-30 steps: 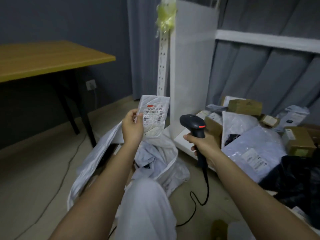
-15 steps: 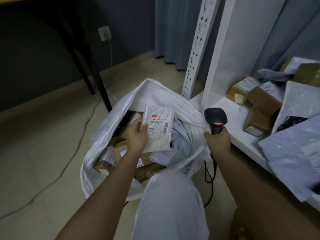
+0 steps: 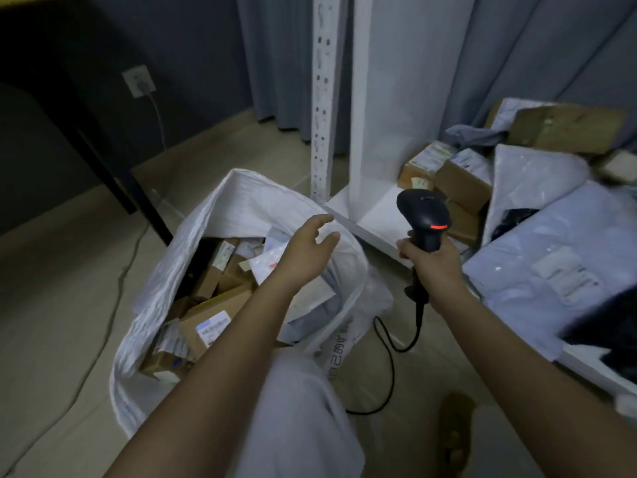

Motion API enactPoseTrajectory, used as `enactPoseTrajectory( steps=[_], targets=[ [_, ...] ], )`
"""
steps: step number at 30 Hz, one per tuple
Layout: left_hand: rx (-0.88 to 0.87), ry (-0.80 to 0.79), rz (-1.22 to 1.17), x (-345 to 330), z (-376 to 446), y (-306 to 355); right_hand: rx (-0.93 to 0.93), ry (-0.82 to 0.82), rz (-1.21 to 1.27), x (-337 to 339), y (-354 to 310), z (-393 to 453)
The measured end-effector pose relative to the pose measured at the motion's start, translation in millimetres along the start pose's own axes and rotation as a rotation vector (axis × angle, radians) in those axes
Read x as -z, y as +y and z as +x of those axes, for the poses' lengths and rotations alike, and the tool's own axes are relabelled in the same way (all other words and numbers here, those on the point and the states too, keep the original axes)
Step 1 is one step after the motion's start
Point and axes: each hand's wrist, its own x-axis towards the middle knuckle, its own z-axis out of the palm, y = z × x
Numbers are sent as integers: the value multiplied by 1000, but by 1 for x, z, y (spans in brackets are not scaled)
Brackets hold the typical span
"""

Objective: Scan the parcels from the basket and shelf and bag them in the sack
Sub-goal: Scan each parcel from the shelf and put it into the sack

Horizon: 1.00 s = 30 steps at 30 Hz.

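Left hand let go of the small parcel; it's now in the sack w/ other boxes, fingers loose. Right hand grips scanner, ready for next from shelf.

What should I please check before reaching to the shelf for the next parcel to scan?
1. Left hand free: ok, fingers relaxed over the white woven sack, holding nothing.
2. Black handheld barcode scanner ready: ok, right hand grips its handle and its red light is on.
3. Sack mouth open: ok, brown cardboard boxes and a white mailer lie inside.
4. Parcels left on the white shelf: ok, brown boxes and pale plastic mailers lie there.
5. Next label facing up: cannot tell, too blurred.
6. Black scanner cable free of feet: cannot tell.
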Motion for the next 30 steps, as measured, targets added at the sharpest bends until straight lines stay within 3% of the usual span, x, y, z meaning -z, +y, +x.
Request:
enactPoseTrajectory(
  steps=[4, 9, 14, 19, 25, 30],
  targets=[
    [-104, -48, -74, -49, -7, 45, 6, 70, 89, 56, -21, -4],
    [-107, -166, -91, -131, -5, 80, -23, 183, 201, 131, -22, -5],
    [-104, -278, 138, -219, 13, 65, -114, 307, 255, 181, 13, 0],
    [-214, -362, 323, -292, 35, 54, -124, 420, 314, 232, 31, 22],
    [-309, -340, 541, -364, 84, 55, -184, 544, 347, 271, 60, 44],
    [-231, -158, 622, -395, 113, 57, -233, 547, 410, 281, 72, 57]
  ],
)
